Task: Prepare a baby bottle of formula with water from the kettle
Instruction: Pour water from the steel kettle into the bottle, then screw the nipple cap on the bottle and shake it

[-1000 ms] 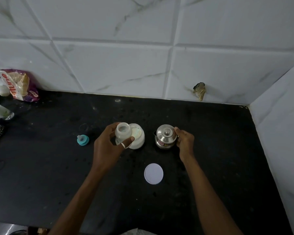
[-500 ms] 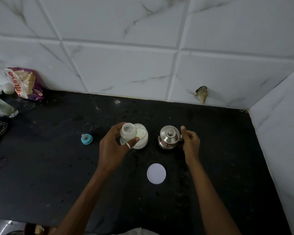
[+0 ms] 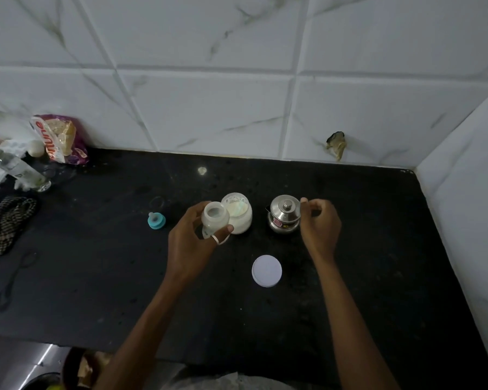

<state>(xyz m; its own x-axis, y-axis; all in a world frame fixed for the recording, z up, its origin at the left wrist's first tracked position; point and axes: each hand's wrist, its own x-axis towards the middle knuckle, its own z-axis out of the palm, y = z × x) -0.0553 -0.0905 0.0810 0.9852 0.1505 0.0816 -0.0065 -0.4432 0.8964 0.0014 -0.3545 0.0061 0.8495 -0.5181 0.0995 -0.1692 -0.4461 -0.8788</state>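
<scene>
Black stone counter [image 3: 96,277] carries everything: left hand [image 3: 192,243] clamps the uncapped baby bottle [image 3: 215,218] upright, presumably ready for filling, while right hand [image 3: 320,223], fingers loosely curled and holding nothing, waits beside the steel kettle [image 3: 284,216].

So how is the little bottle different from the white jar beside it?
The bottle is held up in the left hand; the jar stands on the counter. The bottle is narrower, the jar wider and rounder. The jar holds white powder; the bottle's contents are unclear. Both are whitish and uncapped.
</scene>
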